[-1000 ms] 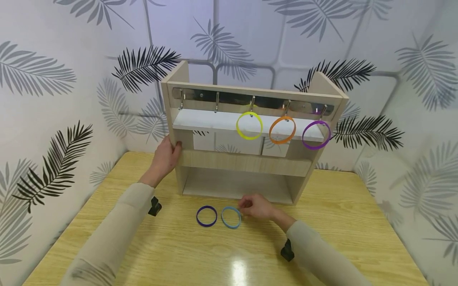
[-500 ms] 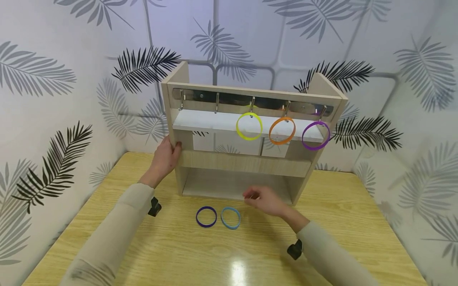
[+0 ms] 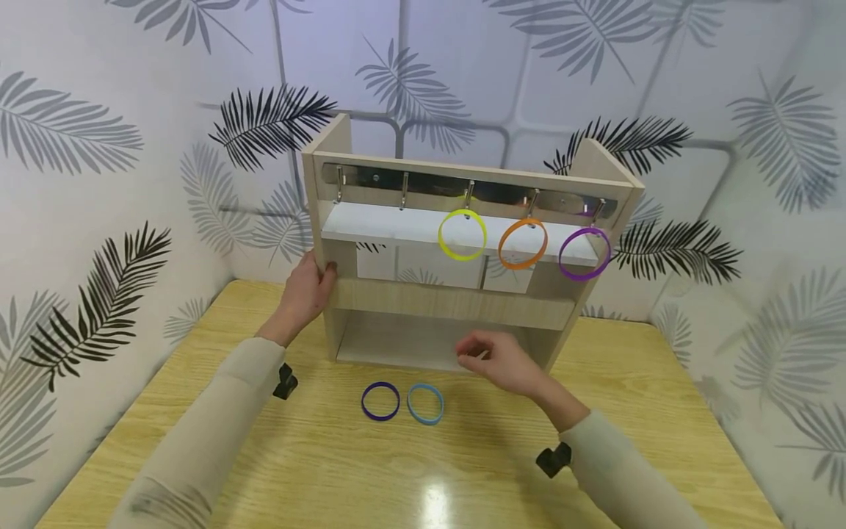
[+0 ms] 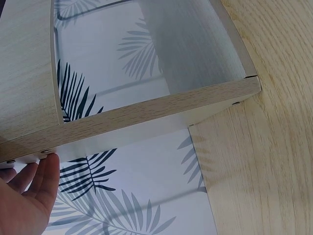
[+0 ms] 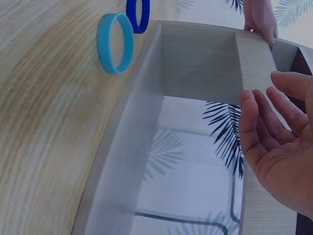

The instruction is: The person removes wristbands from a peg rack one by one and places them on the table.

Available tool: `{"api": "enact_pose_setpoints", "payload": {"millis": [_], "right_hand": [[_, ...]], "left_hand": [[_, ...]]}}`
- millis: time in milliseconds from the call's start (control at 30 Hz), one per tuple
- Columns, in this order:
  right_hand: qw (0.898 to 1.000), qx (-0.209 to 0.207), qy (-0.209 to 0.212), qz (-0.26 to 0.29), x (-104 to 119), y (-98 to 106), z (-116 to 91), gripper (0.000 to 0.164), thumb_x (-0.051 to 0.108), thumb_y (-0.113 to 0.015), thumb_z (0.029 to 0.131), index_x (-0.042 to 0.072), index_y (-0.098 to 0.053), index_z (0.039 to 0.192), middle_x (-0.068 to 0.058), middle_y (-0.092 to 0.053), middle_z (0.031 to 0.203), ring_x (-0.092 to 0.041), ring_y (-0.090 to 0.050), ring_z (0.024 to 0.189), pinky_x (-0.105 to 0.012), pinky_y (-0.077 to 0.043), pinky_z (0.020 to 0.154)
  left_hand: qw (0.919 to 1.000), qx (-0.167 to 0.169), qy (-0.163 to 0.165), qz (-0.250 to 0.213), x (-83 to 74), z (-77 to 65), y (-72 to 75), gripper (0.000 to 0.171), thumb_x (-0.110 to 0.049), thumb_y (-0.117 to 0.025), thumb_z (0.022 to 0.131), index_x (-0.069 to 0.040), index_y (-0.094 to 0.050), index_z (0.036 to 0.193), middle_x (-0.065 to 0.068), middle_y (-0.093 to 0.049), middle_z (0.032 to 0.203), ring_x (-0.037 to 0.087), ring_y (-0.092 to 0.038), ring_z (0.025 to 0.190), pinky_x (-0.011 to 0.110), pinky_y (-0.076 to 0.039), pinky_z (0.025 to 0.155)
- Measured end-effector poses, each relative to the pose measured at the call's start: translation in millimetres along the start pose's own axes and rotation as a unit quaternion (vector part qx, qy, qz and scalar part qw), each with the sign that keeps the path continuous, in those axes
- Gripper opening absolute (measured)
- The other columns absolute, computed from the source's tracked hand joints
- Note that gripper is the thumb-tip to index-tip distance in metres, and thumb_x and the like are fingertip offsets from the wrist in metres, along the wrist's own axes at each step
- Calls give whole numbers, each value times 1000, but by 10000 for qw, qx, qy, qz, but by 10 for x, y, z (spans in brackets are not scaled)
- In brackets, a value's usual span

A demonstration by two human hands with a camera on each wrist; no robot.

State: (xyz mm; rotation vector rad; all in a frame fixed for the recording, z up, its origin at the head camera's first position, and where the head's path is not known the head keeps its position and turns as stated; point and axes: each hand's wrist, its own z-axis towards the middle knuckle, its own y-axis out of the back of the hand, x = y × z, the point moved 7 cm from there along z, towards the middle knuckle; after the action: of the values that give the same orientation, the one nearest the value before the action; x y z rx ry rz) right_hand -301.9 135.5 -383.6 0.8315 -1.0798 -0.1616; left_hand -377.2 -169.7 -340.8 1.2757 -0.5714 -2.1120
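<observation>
My left hand [image 3: 305, 290] holds the left side panel of a small pale wooden shelf [image 3: 456, 296]; in the left wrist view its fingertips [image 4: 48, 178] touch the panel's outer face. Loosely curled and holding nothing, my right hand [image 3: 502, 360] hovers before the shelf's lower compartment. On the table ahead of the shelf lie a dark blue wristband [image 3: 363, 408] and a light blue wristband [image 5: 103, 46], side by side and apart. From the shelf's metal hooks hang a yellow wristband [image 3: 440, 242], an orange wristband [image 3: 502, 253] and a purple wristband [image 3: 562, 264].
A metal hook rail [image 3: 436, 180] runs along the shelf's top front board. Its two left hooks [image 3: 405, 191] carry no band. The shelf stands on a wood-grain table [image 3: 344, 470], near walls [image 3: 456, 66] with a leaf pattern.
My right hand has lifted away from beside the light blue wristband, moving up and to the right. The left hand keeps its place on the shelf, and the wristbands stay where they were.
</observation>
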Motion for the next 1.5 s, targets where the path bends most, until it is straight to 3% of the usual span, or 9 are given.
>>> {"api": "enact_pose_setpoints", "payload": {"millis": [267, 867, 1333, 1500], "right_hand": [[9993, -345, 61, -100, 166, 200, -49, 13, 14, -64, 91, 8, -68, 101, 1, -66, 92, -14, -61, 85, -30, -50, 71], [9964, -831, 86, 171, 393, 486, -79, 17, 12, -65, 90, 2, -66, 103, -6, -67, 94, -18, -61, 86, -28, -51, 71], [9875, -1366, 761, 203, 725, 734, -84, 13, 2, -66, 87, -3, -67, 100, -12, -68, 93, -14, -61, 80, -25, -51, 67], [9851, -1498, 827, 147, 794, 802, -80, 12, 1, -66, 86, -3, -67, 98, -12, -68, 91, -12, -61, 77, -23, -50, 66]], "left_hand": [[10000, -37, -33, 34, -15, 33, 12, 49, -20, -39, 99, 13, -36, 135, 30, -48, 122, 43, -53, 106, 54, -45, 87], [10000, -33, -25, 35, 1, 14, 7, 49, -21, -39, 99, 13, -37, 134, 30, -48, 120, 43, -53, 104, 55, -45, 86], [10000, -50, -36, 24, 16, 17, -7, 49, -22, -38, 100, 13, -37, 134, 30, -48, 122, 43, -53, 105, 55, -44, 87], [10000, -43, -31, 29, 14, 15, -8, 49, -22, -39, 99, 12, -37, 134, 29, -48, 122, 43, -53, 105, 55, -44, 87]]}}
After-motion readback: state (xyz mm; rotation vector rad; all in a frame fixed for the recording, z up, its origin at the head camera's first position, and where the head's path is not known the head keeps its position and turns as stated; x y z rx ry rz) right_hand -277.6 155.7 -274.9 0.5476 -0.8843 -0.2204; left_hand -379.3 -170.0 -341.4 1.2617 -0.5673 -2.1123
